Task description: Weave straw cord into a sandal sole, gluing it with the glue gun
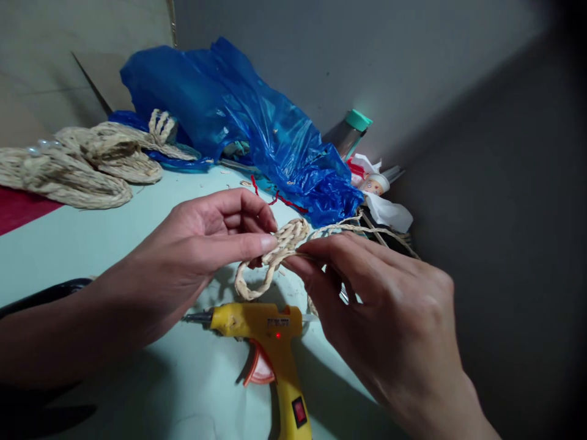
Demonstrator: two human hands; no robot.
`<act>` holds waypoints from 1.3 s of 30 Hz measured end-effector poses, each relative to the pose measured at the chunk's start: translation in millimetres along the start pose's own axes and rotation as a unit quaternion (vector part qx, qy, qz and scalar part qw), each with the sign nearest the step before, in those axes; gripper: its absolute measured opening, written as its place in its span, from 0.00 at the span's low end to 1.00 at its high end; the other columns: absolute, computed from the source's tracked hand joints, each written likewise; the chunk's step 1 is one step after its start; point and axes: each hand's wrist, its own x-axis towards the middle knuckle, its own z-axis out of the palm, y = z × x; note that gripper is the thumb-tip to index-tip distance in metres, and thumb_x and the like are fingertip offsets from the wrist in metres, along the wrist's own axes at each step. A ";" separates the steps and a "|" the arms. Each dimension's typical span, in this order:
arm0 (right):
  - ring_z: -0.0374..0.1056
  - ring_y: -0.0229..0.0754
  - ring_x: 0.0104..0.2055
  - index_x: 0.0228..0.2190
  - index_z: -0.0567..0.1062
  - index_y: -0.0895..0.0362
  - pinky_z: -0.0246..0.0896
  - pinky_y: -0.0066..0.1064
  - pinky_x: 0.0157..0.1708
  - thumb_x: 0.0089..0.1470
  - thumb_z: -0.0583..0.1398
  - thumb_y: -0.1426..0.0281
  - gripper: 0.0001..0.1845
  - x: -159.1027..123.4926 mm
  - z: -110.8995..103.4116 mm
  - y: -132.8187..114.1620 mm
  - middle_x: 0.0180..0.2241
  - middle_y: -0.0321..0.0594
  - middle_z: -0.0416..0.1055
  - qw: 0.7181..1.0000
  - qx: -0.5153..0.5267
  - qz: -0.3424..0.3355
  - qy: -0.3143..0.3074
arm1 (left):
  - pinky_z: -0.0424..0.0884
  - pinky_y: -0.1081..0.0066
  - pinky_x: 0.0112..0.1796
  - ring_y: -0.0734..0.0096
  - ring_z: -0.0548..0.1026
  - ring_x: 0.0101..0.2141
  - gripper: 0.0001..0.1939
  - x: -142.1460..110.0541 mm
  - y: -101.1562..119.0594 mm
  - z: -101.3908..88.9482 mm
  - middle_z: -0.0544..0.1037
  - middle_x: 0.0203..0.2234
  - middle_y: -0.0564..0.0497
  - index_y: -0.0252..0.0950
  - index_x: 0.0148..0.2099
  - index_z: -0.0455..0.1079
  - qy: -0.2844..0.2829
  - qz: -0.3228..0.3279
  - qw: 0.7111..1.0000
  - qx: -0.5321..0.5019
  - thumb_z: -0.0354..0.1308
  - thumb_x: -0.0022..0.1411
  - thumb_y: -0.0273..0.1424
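Note:
Between my hands is a small coiled piece of braided straw cord [293, 232], with one loop hanging loose below it. My left hand [215, 235] pinches the coil between thumb and fingers. The cord's strand is gripped by the thumb and forefinger of my right hand [371, 293], and its length trails off behind that hand to the right. Just beneath lies a yellow glue gun [257, 321] on its side, nozzle to the left, with an orange trigger and a lit red light.
A crumpled blue plastic bag [220, 104] spreads across the back of the pale green tabletop [202, 391]. Woven straw slippers [77, 162] lie at the left. By the grey wall stand a bottle with a green cap [358, 120] and white tissue [389, 212]. Red yarn [291, 203] lies near the bag.

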 end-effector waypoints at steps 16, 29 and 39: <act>0.73 0.49 0.49 0.55 0.61 0.55 0.72 0.42 0.45 0.60 0.63 0.69 0.24 1.3 3.7 9.5 0.53 0.47 0.71 0.998 0.049 0.026 0.034 | 0.71 0.85 0.32 0.79 0.74 0.31 0.05 2.2 0.3 -1.8 0.78 0.28 0.59 0.41 0.33 0.77 -0.022 0.026 0.999 0.031 0.65 0.58 0.24; 0.74 0.45 0.47 0.57 0.58 0.50 0.67 0.37 0.47 0.57 0.64 0.75 0.31 3.1 -4.8 10.7 0.48 0.38 0.74 0.995 0.087 0.015 -0.048 | 0.73 0.82 0.35 0.74 0.76 0.34 0.06 0.9 -1.2 -1.8 0.80 0.29 0.57 0.44 0.35 0.80 -0.050 0.004 0.999 0.012 0.64 0.59 0.27; 0.71 0.42 0.45 0.58 0.57 0.52 0.65 0.35 0.49 0.52 0.68 0.76 0.37 3.8 -4.1 18.8 0.42 0.35 0.73 0.995 0.088 0.012 -0.042 | 0.76 0.73 0.43 0.62 0.79 0.46 0.13 -3.5 -3.9 -0.6 0.80 0.41 0.57 0.50 0.46 0.76 -0.067 0.043 0.991 0.105 0.69 0.57 0.35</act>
